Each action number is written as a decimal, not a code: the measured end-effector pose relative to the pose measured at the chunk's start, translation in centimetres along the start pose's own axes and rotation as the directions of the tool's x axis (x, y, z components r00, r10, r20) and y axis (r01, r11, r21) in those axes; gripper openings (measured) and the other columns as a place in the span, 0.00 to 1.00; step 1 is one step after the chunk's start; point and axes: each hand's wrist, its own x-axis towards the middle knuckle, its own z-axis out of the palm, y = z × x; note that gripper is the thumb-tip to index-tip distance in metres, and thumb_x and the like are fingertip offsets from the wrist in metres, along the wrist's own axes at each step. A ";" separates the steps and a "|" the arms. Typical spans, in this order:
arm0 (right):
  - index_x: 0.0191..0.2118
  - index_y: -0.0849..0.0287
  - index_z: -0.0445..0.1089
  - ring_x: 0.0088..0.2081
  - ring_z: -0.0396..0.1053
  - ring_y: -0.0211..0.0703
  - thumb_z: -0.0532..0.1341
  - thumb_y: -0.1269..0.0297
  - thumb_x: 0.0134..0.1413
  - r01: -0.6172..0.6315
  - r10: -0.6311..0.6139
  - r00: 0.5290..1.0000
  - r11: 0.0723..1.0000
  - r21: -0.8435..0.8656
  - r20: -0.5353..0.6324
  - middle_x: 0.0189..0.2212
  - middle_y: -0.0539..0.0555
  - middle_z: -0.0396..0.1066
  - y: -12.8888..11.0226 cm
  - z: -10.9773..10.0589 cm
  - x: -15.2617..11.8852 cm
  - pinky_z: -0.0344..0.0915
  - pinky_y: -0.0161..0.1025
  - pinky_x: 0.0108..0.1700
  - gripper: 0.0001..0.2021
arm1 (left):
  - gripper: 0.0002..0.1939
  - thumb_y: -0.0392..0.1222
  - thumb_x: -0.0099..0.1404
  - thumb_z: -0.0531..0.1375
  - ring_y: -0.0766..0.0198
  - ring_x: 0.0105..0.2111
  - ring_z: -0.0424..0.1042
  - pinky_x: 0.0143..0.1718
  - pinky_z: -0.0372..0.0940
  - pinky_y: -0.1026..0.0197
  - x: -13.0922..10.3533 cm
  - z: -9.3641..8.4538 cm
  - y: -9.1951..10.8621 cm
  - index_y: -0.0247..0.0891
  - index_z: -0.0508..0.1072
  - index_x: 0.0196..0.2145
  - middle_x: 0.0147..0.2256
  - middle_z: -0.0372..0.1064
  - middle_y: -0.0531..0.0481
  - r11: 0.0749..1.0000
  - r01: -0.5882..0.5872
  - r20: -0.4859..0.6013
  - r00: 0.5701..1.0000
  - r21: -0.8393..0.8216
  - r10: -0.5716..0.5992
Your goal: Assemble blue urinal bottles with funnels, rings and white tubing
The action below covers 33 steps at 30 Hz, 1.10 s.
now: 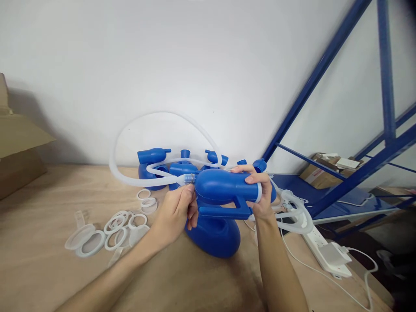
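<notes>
A blue plastic bottle part (216, 186) with a handle lies sideways above the table. My right hand (261, 190) wraps round its wide right end, beside a white ring (259, 192). At its narrow left end, a translucent hose (146, 180) fits over the spout, with a small metal clamp (191, 178) around the joint. The fingers of my left hand (182, 210) are pinched just under the clamp; what they grip is too small to make out. The hose loops up and back behind the bottle part. Below is a rounded blue container (216, 238).
White rings and lids (117, 232) lie at the left on the wooden table (48, 208). More blue parts (152, 155) stand by the wall. Coiled tubing (300, 216), a power strip (325, 255) and a blue metal rack (312, 82) are at the right; a cardboard box (19, 147) is far left.
</notes>
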 end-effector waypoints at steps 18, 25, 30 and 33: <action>0.51 0.48 0.72 0.57 0.74 0.59 0.71 0.46 0.56 -0.235 0.229 0.971 0.968 -0.087 -0.069 0.53 0.58 0.78 -1.6 -0.5 0.2 0.71 0.57 0.57 0.21 | 0.17 0.54 0.71 0.62 0.49 0.47 0.75 0.52 0.68 0.47 -0.5 -5.4 2.2 0.38 0.75 0.48 0.47 0.76 0.40 0.485 -0.293 -0.053 0.813 0.824 0.580; 0.57 0.48 0.71 0.57 0.73 0.59 0.67 0.39 0.59 -0.400 0.400 0.916 0.916 0.003 -0.003 0.55 0.57 0.76 -2.0 0.1 0.2 0.70 0.57 0.59 0.26 | 0.18 0.46 0.77 0.51 0.51 0.39 0.77 0.52 0.66 0.46 0.9 -6.7 0.0 0.40 0.78 0.52 0.38 0.80 0.42 0.419 -0.370 0.205 0.898 0.829 0.388; 0.59 0.46 0.69 0.61 0.70 0.57 0.67 0.50 0.63 -0.386 0.390 0.916 0.921 -0.062 0.093 0.59 0.57 0.73 -1.7 -1.3 0.1 0.71 0.55 0.59 0.22 | 0.17 0.54 0.73 0.57 0.57 0.35 0.75 0.36 0.66 0.60 0.8 -7.0 0.5 0.43 0.78 0.49 0.36 0.77 0.48 0.770 -0.226 0.278 0.958 0.596 0.067; 0.53 0.45 0.72 0.62 0.71 0.57 0.69 0.58 0.61 -0.273 0.265 0.950 0.961 0.030 0.166 0.64 0.56 0.70 -1.2 -2.2 -0.4 0.73 0.57 0.57 0.15 | 0.21 0.60 0.72 0.55 0.65 0.23 0.62 0.24 0.57 0.63 1.0 -6.7 0.7 0.40 0.75 0.38 0.26 0.67 0.53 0.934 0.010 0.461 0.868 0.357 -0.186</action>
